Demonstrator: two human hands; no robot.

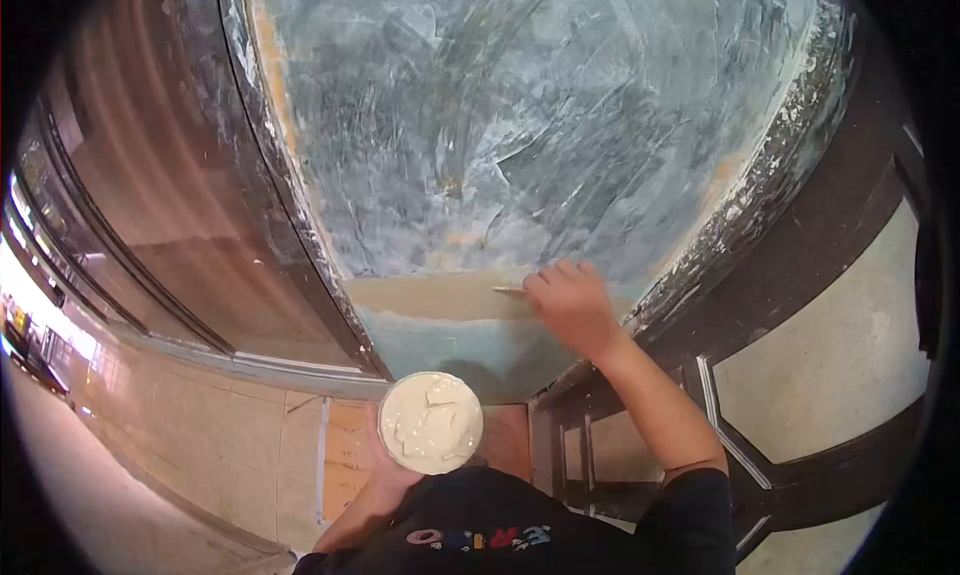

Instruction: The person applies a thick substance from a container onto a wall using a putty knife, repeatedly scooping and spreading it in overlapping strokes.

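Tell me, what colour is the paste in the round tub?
The paste is creamy off-white, seen best in the head view.

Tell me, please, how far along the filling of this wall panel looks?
Most of the wall panel already carries grey-white filler strokes. The right hand presses a blade on the tan band; the left hand holds the tub of filler. That band remains bare.

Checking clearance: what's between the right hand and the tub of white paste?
Head view: only wall surface, a tan band over pale blue, lies between the right hand and the tub. No other object.
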